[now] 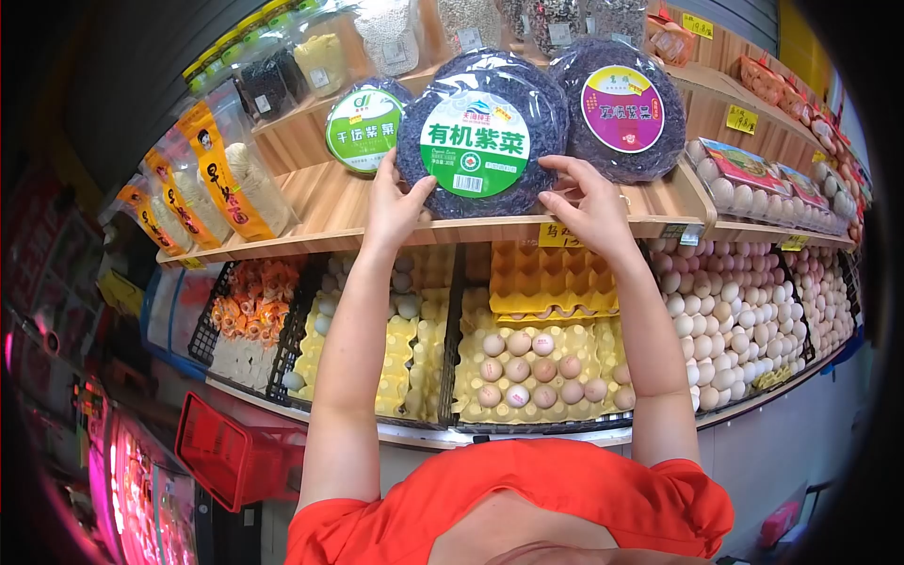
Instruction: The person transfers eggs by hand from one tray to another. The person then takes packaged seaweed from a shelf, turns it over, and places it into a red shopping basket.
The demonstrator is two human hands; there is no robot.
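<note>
Between my two hands is a round, clear-wrapped pack of dried seaweed (476, 146) with a green and white label. It stands tilted back on the wooden shelf (330, 202), near the front edge. My left hand (400, 202) grips its lower left rim, thumb at the front. On the lower right rim, my right hand (589, 202) has its fingers and thumb closed. A smaller seaweed pack with a green label (363, 127) leans just left. To the right is another seaweed pack with a purple label (624, 113), partly behind the middle one.
Bagged noodles (226, 169) stand at the shelf's left. Boxed eggs (753, 193) sit at the right. Below are eggs in yellow trays (532, 367), stacked orange egg trays (551, 278) and loose eggs (725, 330). A red basket (212, 452) is at lower left.
</note>
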